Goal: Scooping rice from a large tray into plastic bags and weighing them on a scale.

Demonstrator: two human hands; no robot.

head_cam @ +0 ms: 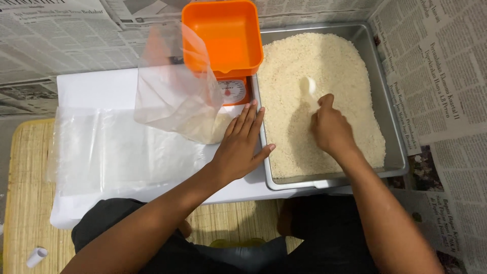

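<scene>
Across the floor and up the walls lie sheets of newspaper [446,76], with a woven straw mat [25,203] under a low white table [96,86] at which the person sits.

On the tabletop stand one metal tray [395,147] along the right edge, heaped with white rice [329,66], and one orange kitchen scale [231,43] at the far edge, its square orange bowl on top and its round dial facing the person. One clear plastic bag [172,91] stands open just left of the scale, a little rice gathered in its bottom. A stack of flat clear bags [101,152] lies over the left half of the tabletop; how many are in it cannot be told. One small white roll [36,256] lies on the mat at the near left corner of the view.

Both forearms reach forward from the near edge. The left hand [241,147] lies palm down on the tabletop between the bag and the tray, fingers straight and close together, thumb spread against the tray's rim, fingertips just touching the bag's base. The right hand [329,129] is over the rice in the tray, fingers curled tight around the handle of a white scoop [308,86], whose bowl rests in the grains.
</scene>
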